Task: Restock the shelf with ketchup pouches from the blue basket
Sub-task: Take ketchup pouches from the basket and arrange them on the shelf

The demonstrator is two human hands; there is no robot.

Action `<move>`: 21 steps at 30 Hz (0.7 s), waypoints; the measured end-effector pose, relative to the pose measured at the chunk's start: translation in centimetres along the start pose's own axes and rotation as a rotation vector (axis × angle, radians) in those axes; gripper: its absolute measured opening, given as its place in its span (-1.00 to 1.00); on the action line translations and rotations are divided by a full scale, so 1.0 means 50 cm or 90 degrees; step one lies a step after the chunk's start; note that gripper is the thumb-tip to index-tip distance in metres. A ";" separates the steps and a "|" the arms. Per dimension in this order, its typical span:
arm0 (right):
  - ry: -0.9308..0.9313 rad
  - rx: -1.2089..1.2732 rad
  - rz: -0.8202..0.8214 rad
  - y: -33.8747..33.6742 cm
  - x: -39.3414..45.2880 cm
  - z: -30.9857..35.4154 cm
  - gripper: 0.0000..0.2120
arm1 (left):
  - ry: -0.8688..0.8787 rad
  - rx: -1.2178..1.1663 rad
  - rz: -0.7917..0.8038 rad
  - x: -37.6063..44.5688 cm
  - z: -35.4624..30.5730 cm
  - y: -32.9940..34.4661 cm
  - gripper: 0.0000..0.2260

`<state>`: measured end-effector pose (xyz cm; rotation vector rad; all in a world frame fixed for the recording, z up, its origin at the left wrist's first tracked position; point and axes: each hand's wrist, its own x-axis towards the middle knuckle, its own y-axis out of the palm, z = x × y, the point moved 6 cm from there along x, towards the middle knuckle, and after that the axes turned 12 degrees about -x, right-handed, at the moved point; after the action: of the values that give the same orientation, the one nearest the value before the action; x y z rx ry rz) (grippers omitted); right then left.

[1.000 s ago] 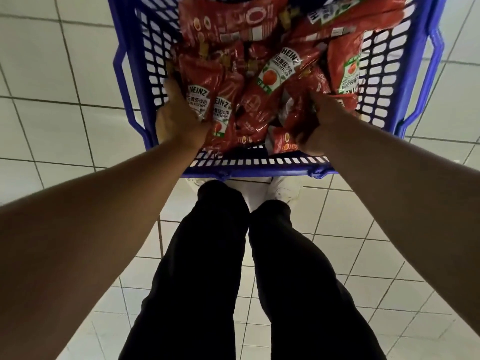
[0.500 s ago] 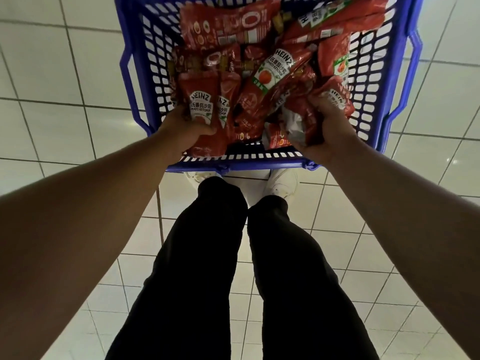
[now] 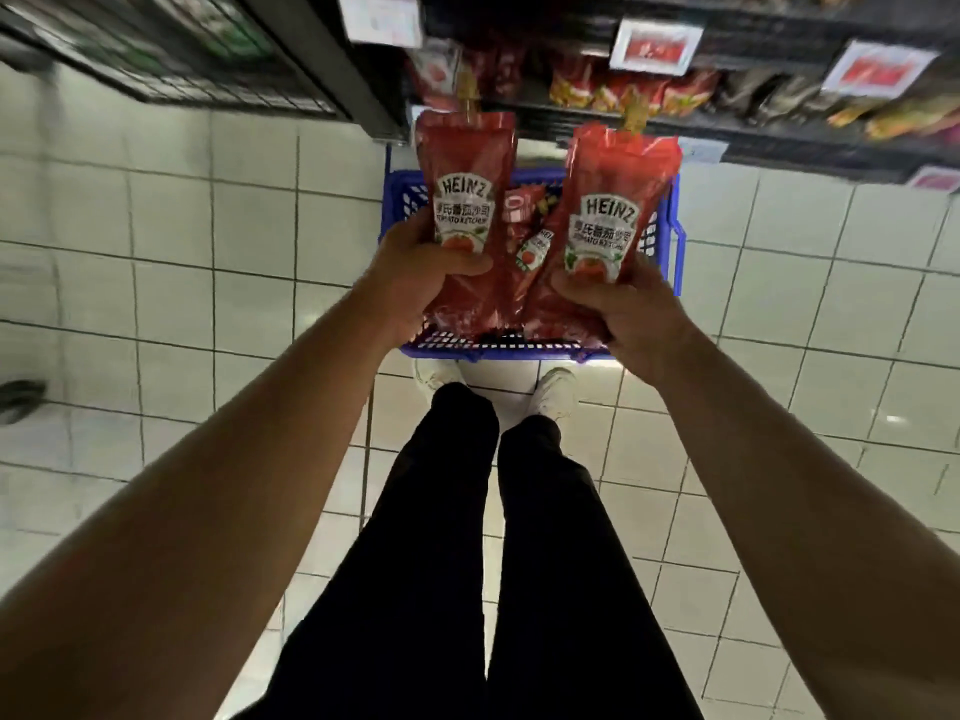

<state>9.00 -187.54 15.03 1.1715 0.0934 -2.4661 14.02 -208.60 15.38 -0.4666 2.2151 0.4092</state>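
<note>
Holding one ketchup pouch (image 3: 464, 215) in my left hand (image 3: 415, 283), another pouch (image 3: 608, 226) in my right hand (image 3: 623, 314), both clamped low, spouts pointing up. Shelf (image 3: 649, 122) lies ahead and above both hands, blue basket (image 3: 670, 236) directly below; right looks nearer.

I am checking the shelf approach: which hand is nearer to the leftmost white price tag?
Left. The left hand is below the leftmost white price tag, almost straight under it; the right hand is lower and farther right.
</note>
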 end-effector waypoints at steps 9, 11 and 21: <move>-0.222 -0.102 -0.002 0.028 -0.314 0.405 -0.73 | 0.242 -0.026 0.057 -0.371 -0.355 0.070 -0.54; -0.265 -0.142 0.000 0.034 -0.390 0.483 -0.73 | 0.287 -0.027 0.055 -0.455 -0.428 0.083 -0.56; -0.536 -0.231 -0.021 0.072 -0.664 0.827 -0.82 | 0.541 0.106 0.079 -0.733 -0.722 0.155 -0.78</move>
<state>-0.97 -189.33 67.21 -0.0515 0.2952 -2.6083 8.65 -210.46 67.10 -0.4631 3.0800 0.0759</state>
